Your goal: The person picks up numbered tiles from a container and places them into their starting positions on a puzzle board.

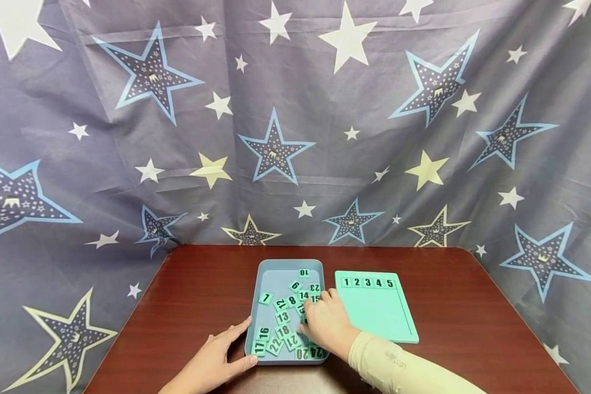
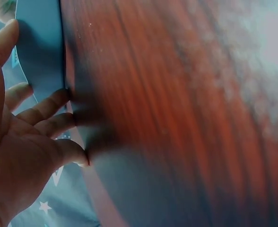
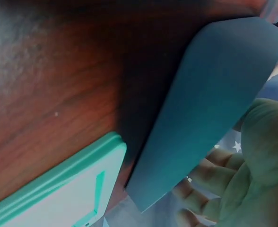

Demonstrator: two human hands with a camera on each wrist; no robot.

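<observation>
A blue-grey tray [image 1: 271,268] on the table holds several green number tiles, among them a 7 tile [image 1: 265,298], a 13 tile [image 1: 283,317] and a 10 tile [image 1: 303,273]. My right hand [image 1: 328,323] reaches over the tray's right wall, fingers bent down among the tiles. Its fingertips are hidden behind the wall in the right wrist view, so a pinched tile cannot be made out. My left hand [image 1: 216,355] rests against the tray's left side with fingers spread, thumb at the near corner. Right of the tray lies a green board [image 1: 374,312] with tiles 1 to 5 along its top row.
The dark red wooden table [image 1: 202,295] carries the tray and board side by side with a narrow gap. A grey curtain [image 1: 295,219] with stars hangs behind and around the table.
</observation>
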